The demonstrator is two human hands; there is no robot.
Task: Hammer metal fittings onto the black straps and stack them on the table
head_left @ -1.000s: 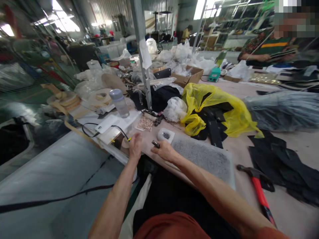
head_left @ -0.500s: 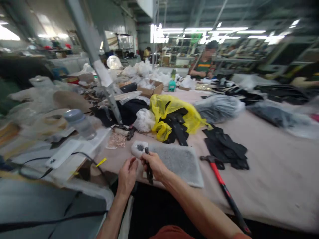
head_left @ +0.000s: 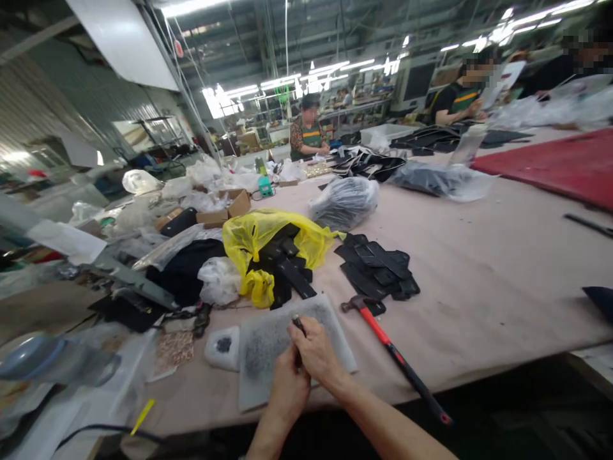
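Observation:
My right hand is closed around a dark, narrow thing, whose blunt end sticks up above the fingers. Just below and to the left, my left hand is closed against the right one; its fingertips are hidden, so what it grips cannot be made out. Both hands are above the near right part of a pale grey slab with dark smudges. A small whitish block with a black patch lies left of the slab. To the right rests a claw hammer with a red and black handle.
Black flat pieces lie in a pile beyond the hammer. A yellow plastic bag holds more black pieces. A water bottle lies at the left by a slanting metal post. Co-workers sit across the table.
My view has swung right, so the table items appear further left. Both hands have moved from beside the small block to above the slab, and the left has closed against the right.

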